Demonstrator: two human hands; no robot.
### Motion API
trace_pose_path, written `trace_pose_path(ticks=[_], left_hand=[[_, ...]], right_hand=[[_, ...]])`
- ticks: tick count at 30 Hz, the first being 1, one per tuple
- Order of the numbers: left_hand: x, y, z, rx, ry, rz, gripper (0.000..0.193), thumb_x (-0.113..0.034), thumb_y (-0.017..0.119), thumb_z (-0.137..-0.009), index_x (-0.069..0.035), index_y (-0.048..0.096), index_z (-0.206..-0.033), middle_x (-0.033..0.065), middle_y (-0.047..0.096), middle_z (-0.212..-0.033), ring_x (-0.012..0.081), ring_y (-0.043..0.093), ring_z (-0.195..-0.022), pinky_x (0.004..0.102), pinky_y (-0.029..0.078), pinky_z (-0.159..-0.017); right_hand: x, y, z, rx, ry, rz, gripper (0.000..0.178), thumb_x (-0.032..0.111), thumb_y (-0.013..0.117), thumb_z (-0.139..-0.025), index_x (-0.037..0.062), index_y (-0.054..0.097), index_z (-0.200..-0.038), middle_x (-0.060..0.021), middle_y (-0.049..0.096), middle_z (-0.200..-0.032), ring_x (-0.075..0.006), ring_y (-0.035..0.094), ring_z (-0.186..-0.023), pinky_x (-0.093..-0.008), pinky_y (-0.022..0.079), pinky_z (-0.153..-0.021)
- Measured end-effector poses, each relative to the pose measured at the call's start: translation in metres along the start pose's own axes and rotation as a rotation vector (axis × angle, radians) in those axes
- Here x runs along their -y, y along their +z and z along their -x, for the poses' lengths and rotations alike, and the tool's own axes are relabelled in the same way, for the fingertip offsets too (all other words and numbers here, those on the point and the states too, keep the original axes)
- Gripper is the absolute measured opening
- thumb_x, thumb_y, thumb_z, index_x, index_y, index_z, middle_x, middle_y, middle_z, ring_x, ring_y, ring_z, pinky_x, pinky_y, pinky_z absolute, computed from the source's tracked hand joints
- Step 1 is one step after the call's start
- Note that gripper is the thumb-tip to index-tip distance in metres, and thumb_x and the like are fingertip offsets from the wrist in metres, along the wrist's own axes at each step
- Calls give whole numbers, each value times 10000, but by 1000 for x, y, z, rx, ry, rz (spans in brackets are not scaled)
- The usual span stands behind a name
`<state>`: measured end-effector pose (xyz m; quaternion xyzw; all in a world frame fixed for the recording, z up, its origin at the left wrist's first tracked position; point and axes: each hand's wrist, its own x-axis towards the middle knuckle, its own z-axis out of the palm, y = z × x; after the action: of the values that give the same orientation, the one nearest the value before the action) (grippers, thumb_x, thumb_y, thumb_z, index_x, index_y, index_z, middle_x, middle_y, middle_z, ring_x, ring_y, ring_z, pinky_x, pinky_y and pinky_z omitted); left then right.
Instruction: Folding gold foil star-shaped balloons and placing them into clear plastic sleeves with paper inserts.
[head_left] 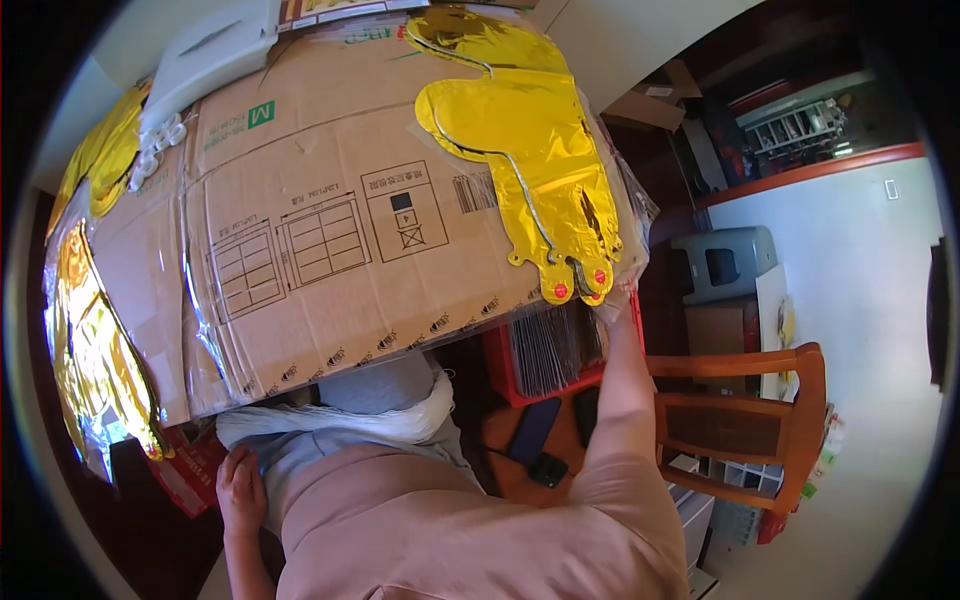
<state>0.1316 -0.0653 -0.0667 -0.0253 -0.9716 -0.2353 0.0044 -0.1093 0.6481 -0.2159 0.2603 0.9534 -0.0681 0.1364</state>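
Flat, uninflated gold foil balloons (535,150) lie stacked on the right part of a large cardboard sheet (330,160). Red dots mark their near tips. My right hand (622,300) is at the sheet's near right edge, beside those tips. Its fingers are mostly hidden by the foil and the edge, so I cannot tell what they grip. Low at the left, my left hand (241,488) rests by my thigh, fingers loosely bent, with nothing visible in it. A bundle of white string (400,420) lies across my lap, close to that hand.
More gold foil (100,350) hangs over the left edge, near small white rolls (158,150). A red basket (500,365) of dark flat sheets stands below my right forearm, with a phone (533,428) nearby. To the right are a wooden chair (805,420) and a grey stool (725,262).
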Motion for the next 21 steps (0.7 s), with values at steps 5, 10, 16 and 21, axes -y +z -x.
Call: trace_pose_path(ticks=[5, 10, 16, 21], left_hand=[[-3, 0, -15, 32, 39, -1, 196, 30, 610, -853, 5, 657, -1042, 201, 653, -1134, 392, 643, -991, 452, 522, -843], [-17, -6, -39, -18, 113, 24, 189, 45, 606, -859, 5, 653, -1037, 201, 655, -1151, 384, 646, -1005, 442, 525, -843], [-45, -4, -58, 26, 186, 30, 203, 62, 606, -856, 8, 665, -1042, 202, 655, -1155, 376, 656, -998, 434, 533, -844], [-43, 0, -55, 3, 162, 24, 235, 86, 588, -848, 4, 664, -1055, 197, 658, -1143, 353, 653, -979, 427, 527, -827]], right_hand=[[-61, -23, 38, 421, 122, -214, 447, 238, 601, -868, 149, 603, -1306, -148, 728, -1022, -292, 727, -891, -482, 563, -714], [-64, -28, 23, 515, 190, -319, 500, 354, 593, -880, 85, 595, -1301, -167, 698, -1106, -338, 680, -991, -427, 531, -853], [-18, -1, 26, 360, 129, -249, 728, 583, 604, -862, 75, 549, -1381, -259, 593, -1329, -388, 553, -1270, -415, 438, -1063], [-28, 27, 32, 400, 170, -167, 748, 581, 504, -911, -45, 566, -1316, -301, 585, -1303, -413, 542, -1267, -444, 422, -1076]])
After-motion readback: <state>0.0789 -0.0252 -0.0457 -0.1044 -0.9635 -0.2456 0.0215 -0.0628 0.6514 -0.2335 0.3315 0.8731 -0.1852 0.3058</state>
